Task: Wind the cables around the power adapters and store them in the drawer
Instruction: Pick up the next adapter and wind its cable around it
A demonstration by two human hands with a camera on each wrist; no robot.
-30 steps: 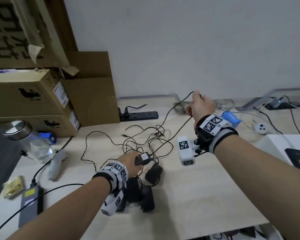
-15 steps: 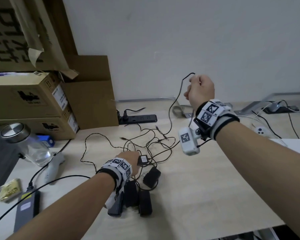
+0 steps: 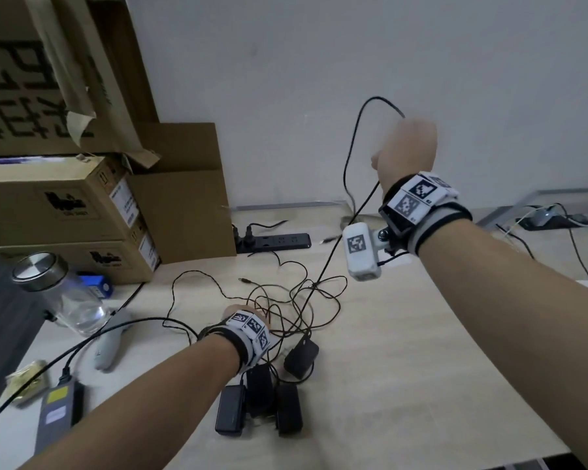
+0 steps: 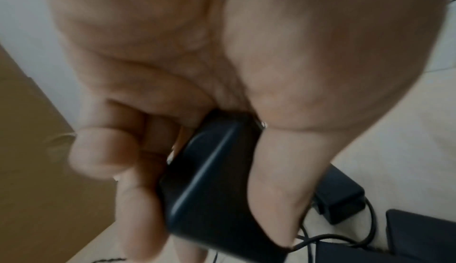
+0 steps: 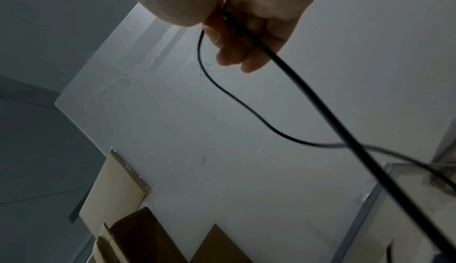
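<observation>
On the tabletop [image 3: 421,368] the left hand [image 4: 172,72] grips an adapter [image 4: 209,179]; the right hand [image 3: 406,149], pinching its cable [image 3: 350,157], has risen higher, drawing it from the tangle for winding.

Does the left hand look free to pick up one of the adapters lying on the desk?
Probably not yet: the left hand already grips a black adapter. The spare adapters lie close beside its wrist, unobstructed.

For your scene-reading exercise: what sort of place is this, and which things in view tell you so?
Probably an office or lab storeroom corner: stacked cardboard boxes against a plain wall, a black power strip on a light wooden desk, and tangled cables beside several black power adapters.
</observation>
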